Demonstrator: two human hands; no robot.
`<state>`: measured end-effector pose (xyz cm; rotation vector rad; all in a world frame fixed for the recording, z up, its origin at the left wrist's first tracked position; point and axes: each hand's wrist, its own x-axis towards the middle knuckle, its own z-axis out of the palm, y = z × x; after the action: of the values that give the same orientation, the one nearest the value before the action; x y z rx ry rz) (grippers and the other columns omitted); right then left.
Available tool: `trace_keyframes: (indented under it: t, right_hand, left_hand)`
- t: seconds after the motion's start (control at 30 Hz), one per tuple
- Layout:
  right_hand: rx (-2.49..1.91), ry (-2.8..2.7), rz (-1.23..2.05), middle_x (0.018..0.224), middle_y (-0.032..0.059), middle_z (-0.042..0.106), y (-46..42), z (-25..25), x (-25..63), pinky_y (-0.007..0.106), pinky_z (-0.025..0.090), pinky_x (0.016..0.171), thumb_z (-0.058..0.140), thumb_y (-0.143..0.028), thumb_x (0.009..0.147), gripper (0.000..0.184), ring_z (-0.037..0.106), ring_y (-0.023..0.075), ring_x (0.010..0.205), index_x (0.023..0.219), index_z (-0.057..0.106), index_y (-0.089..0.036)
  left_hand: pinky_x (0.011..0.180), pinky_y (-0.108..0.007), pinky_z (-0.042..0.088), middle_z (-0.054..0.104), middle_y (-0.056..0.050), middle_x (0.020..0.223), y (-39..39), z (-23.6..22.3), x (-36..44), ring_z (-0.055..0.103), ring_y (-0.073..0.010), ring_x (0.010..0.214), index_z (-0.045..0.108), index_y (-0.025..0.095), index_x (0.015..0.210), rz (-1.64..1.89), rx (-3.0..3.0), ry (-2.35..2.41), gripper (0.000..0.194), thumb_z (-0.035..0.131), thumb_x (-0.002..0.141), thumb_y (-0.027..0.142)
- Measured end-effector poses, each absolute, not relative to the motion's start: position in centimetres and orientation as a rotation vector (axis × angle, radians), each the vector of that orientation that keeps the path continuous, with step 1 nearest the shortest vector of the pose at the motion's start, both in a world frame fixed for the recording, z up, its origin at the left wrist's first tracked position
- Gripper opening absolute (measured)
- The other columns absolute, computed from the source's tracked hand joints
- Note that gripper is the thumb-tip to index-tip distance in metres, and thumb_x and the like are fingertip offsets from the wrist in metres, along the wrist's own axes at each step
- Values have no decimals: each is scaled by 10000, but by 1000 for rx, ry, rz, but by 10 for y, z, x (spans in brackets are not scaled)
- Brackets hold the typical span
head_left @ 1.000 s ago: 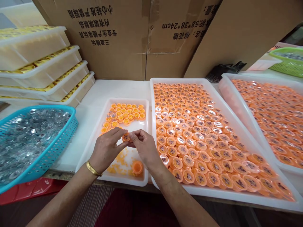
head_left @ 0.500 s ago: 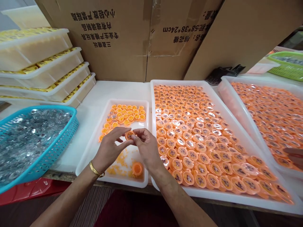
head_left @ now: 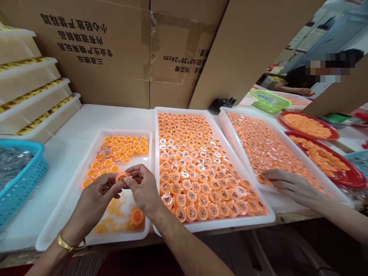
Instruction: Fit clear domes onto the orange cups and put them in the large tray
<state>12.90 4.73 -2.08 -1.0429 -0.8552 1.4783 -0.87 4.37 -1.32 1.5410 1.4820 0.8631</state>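
Between the fingertips of my left hand (head_left: 93,197) and my right hand (head_left: 145,189) is a small round orange plastic cup (head_left: 122,176), held over the small white tray (head_left: 54,220). Both hands pinch it, the right thumb pressing near its face. Behind my hands in that tray stand several open orange cups (head_left: 124,158) with yellow bits inside. Loose yellow crumbs (head_left: 110,218) are scattered on the tray floor. A single orange cup (head_left: 137,217) stands in the near right corner.
Right of me is a large white tray (head_left: 215,229) packed with clear-covered orange cups. A co-worker's hand (head_left: 290,188) reaches over another filled tray (head_left: 343,197). A blue basket (head_left: 21,203) and stacked trays (head_left: 37,103) stand left; cardboard boxes (head_left: 123,88) stand behind.
The view has swung to the right, showing red bowls and another person. The cup remains pinched between both my hands. A co-worker's hand has come further into view at the right tray.
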Motion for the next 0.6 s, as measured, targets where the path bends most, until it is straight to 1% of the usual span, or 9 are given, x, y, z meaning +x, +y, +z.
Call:
trace_keyframes:
  t: [0.13,0.2,0.3,0.47,0.53,0.6]
  right_hand:
    - [-1123,-926,1440,716,-31,572,43,-16,131,286,539,654,601,-152,712,156,607,116,647,862,592,-195]
    - [-1157,-974,1400,727,-23,582,39,-10,136,290,533,658,587,-135,731,151,609,121,661,870,598,-194]
    - [-1191,-1038,1368,734,-17,595,32,-1,149,290,524,668,585,-124,748,159,620,129,683,886,607,-199]
    - [-1263,-1113,1330,731,-15,592,26,9,169,287,518,657,588,-146,768,138,621,133,684,891,610,-204]
    - [-1264,-1155,1352,752,-12,600,24,11,178,287,519,661,584,-149,773,179,624,133,694,938,612,-212]
    - [-1259,-1222,1380,794,-6,623,21,14,189,296,520,698,604,-157,765,269,637,144,746,1023,608,-230]
  left_hand:
    - [611,-310,550,670,-16,735,41,-8,-8,645,-187,639,603,178,956,803,1499,1491,416,625,735,530]
    - [615,-301,550,674,-16,748,38,-4,-3,649,-187,645,596,183,963,805,1460,1493,435,640,714,537]
    - [617,-294,551,685,-21,784,34,0,8,656,-190,645,608,189,952,801,1381,1439,442,652,693,546]
    - [627,-304,552,690,-21,726,31,6,25,663,-212,654,631,191,943,772,1280,1405,445,657,682,551]
    - [650,-321,555,692,-25,715,30,8,29,669,-226,671,635,188,938,747,1245,1397,456,646,682,565]
    - [688,-337,558,706,-31,743,30,8,29,683,-243,713,645,198,935,668,1254,1361,455,628,690,580]
